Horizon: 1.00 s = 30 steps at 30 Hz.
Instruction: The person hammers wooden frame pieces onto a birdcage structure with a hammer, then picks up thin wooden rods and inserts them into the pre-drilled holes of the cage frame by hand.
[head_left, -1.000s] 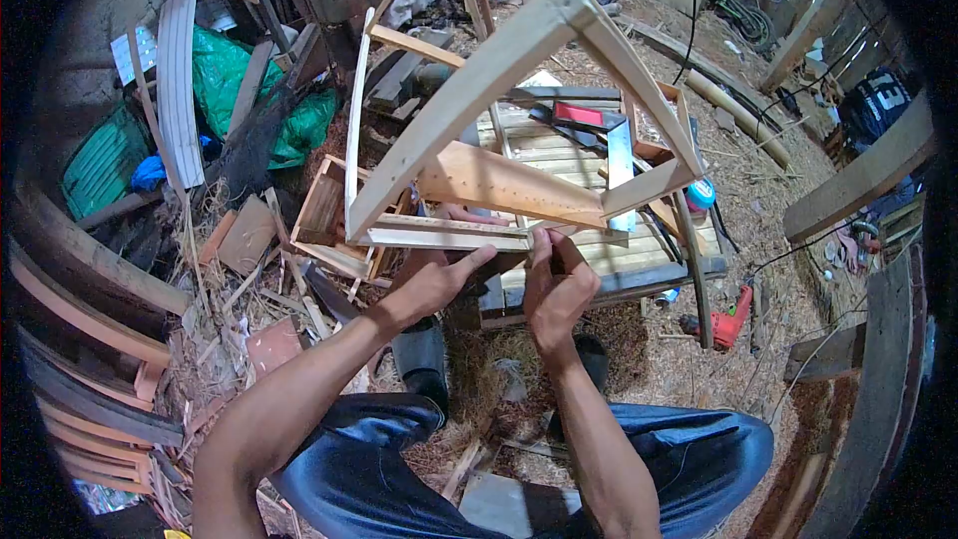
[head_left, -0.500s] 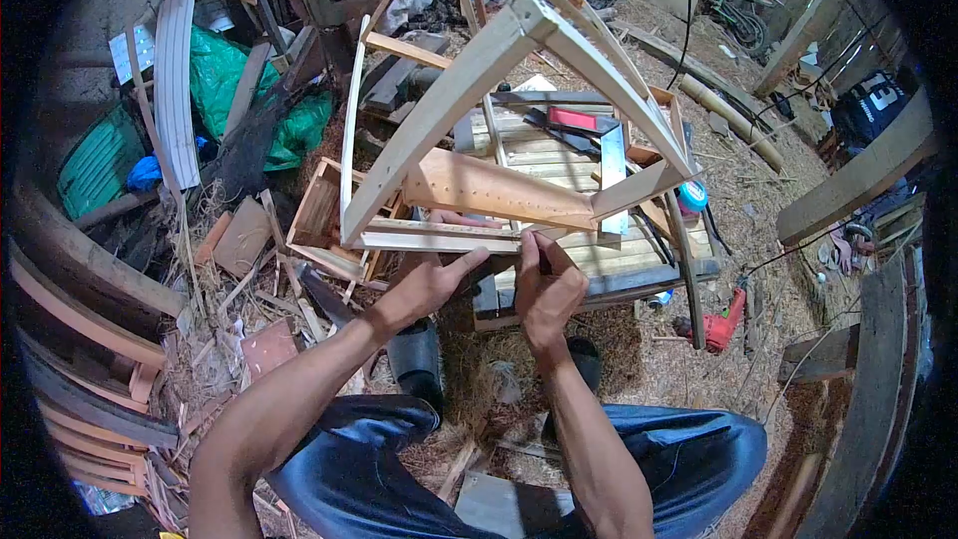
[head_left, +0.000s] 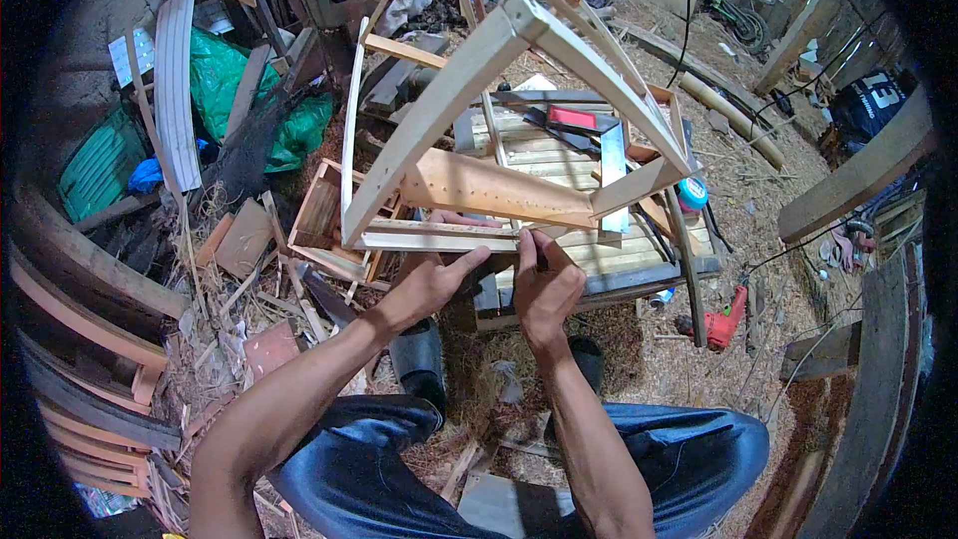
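A pale wooden frame (head_left: pixel 449 105) with slanting legs stands tilted over a low slatted bench (head_left: pixel 544 165). Across it runs an orange-brown board (head_left: pixel 489 190) with a row of small holes. Below that board, my left hand (head_left: pixel 431 281) is wrapped round a light rail (head_left: pixel 434 240), its thumb in front and some fingers behind. At the rail's right end, my right hand (head_left: pixel 547 284) is closed in a pinch; whatever is between its fingertips is too small to make out.
An open wooden box (head_left: pixel 324 210) is left of the bench. On the bench lie a red-and-black item (head_left: pixel 572 120) and a metal strip (head_left: pixel 613 175). A red power tool (head_left: pixel 723 319) is on the shavings at right. Wooden beams (head_left: pixel 858 175) stand farther right.
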### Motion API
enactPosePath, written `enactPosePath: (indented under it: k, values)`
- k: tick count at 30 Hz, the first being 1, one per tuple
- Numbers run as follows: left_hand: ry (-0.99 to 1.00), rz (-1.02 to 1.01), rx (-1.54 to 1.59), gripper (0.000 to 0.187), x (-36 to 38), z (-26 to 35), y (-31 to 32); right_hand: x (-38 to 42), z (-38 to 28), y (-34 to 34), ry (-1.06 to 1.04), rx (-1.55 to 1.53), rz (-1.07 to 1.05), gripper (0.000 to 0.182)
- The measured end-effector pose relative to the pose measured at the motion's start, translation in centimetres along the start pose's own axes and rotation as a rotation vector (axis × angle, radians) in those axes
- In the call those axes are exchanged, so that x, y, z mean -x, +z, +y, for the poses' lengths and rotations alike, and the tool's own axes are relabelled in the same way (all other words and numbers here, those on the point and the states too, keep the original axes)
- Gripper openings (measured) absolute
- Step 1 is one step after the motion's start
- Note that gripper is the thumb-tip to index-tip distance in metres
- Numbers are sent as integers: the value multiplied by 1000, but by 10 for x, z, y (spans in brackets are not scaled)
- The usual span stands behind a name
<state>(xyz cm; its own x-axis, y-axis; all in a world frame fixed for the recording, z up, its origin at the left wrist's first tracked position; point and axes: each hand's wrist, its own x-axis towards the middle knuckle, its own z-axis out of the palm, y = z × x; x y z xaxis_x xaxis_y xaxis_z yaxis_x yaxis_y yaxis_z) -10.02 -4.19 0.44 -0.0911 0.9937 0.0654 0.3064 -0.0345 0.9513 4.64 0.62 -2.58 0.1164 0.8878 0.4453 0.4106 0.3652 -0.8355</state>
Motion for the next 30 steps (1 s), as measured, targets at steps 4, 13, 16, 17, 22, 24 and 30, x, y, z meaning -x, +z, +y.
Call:
enactPosePath:
  k: [4, 13, 16, 17, 22, 24, 30]
  values:
    - [168, 39, 16, 40, -4, -7, 5, -1, -2, -1, 40, -23, -40, 17]
    - [22, 16, 93, 34, 2, 8, 3, 1, -3, -5, 93, 0, -16, 16]
    - [-114, -100, -184, 37, 4, -27, -12, 3, 5, -1, 63, -109, 9, 16]
    - [-135, -223, -407, 39, 5, -44, -20, 4, 8, 1, 24, -119, 21, 14]
    - [-364, -96, -118, 58, -1, -16, -13, 4, 5, -17, -97, -103, 32, 11]
    - [-558, -82, -345, 65, 1, 8, -14, 11, 4, -24, 19, -114, 43, 12]
    - [-538, -71, -318, 66, 2, 3, -14, -1, 11, -29, 72, -310, 13, 25]
